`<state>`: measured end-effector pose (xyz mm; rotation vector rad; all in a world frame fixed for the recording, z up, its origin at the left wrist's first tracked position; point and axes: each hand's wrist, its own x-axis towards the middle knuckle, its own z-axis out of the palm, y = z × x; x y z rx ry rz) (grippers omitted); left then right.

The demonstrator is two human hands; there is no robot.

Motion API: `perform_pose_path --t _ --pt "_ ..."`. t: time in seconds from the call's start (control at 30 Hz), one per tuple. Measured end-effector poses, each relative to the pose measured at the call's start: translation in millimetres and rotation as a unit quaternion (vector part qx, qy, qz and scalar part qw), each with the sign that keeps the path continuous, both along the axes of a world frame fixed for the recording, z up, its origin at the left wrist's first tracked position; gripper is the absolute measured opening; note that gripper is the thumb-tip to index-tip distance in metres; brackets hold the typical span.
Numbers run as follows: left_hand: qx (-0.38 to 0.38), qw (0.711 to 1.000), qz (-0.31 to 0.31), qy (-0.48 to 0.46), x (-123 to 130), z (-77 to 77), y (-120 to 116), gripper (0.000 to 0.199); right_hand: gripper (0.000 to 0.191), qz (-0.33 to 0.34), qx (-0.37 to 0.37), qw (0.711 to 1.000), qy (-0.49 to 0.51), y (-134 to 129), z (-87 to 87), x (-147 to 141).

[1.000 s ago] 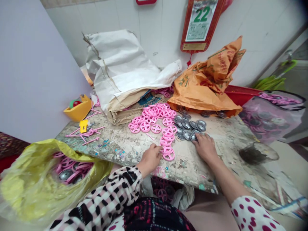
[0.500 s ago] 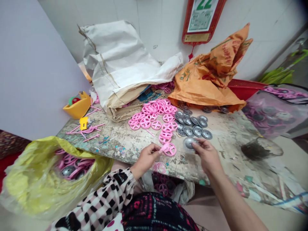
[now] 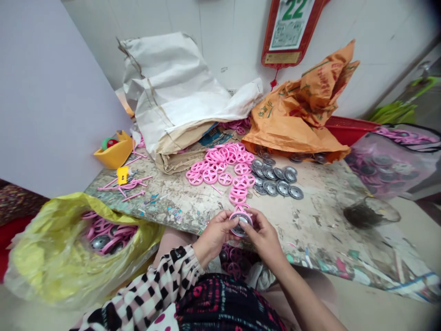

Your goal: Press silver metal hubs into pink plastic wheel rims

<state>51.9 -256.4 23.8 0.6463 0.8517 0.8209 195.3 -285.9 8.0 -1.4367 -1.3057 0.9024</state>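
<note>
Near the table's front edge, my left hand (image 3: 214, 235) and my right hand (image 3: 264, 238) meet around one pink plastic wheel (image 3: 246, 213). A round grey hubcap (image 3: 237, 230) sits against the wheel's face, inside its rim. Both thumbs lie over the hubcap, and the fingers behind are partly hidden. Just beyond my hands, several loose pink wheels (image 3: 225, 179) with crossed spokes lie in a pile. To their right are rows of grey hubcaps (image 3: 283, 187), some overlapping.
A white sack (image 3: 179, 87) and an orange bag (image 3: 285, 115) lie at the back. Pink rods and a yellow piece (image 3: 122, 175) are at left. A yellow bag (image 3: 44, 248) of wheels hangs beside the table (image 3: 320, 207). A dark-filled clear container (image 3: 368, 214) lies right.
My right hand has brought the grey hubcap left and down to the pink wheel in my left hand. The two pieces are now together between both hands, closer to my body.
</note>
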Motion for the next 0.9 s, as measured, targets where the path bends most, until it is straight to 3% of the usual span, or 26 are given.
perform_pose_path --t 0.07,0.2,0.37,0.5,0.6,0.67,0.77,0.83,0.9 --pt "0.015 1.000 0.000 0.020 1.4 0.2 -0.6 0.040 0.032 0.023 -0.018 0.999 0.034 -0.9 1.3 -0.6" --pt "0.036 0.997 0.007 0.069 3.5 -3.7 -2.0 0.038 0.026 -0.021 -0.014 0.997 0.071 -4.5 -0.4 -7.6" --pt "0.031 0.990 -0.021 0.137 3.5 -10.7 -5.2 0.038 0.026 0.000 -0.042 0.995 0.094 -7.2 -15.7 -4.0" --pt "0.085 0.977 -0.021 0.194 -0.1 -21.6 -3.8 0.037 0.023 0.114 -0.102 0.987 -0.041 -20.7 -20.3 12.0" --pt "0.143 0.954 -0.025 0.262 -3.3 -30.2 3.2 0.027 0.033 0.124 -0.082 0.969 -0.200 -26.2 -12.6 28.9" --pt "0.246 0.906 -0.031 0.342 -3.8 -32.6 9.4 0.020 0.036 0.083 -0.056 0.960 -0.261 -17.9 -6.5 43.3" --pt "0.410 0.782 -0.076 0.464 -0.2 -30.0 17.5 0.024 0.035 -0.004 -0.036 0.947 -0.321 15.0 -1.8 69.1" --pt "0.465 0.698 -0.121 0.531 5.0 -26.8 21.0 0.026 0.035 -0.042 -0.036 0.922 -0.383 44.3 -1.9 85.6" --pt "0.488 0.631 -0.155 0.583 10.4 -24.5 23.0 0.023 0.039 -0.063 -0.044 0.887 -0.455 71.9 -4.3 97.8"
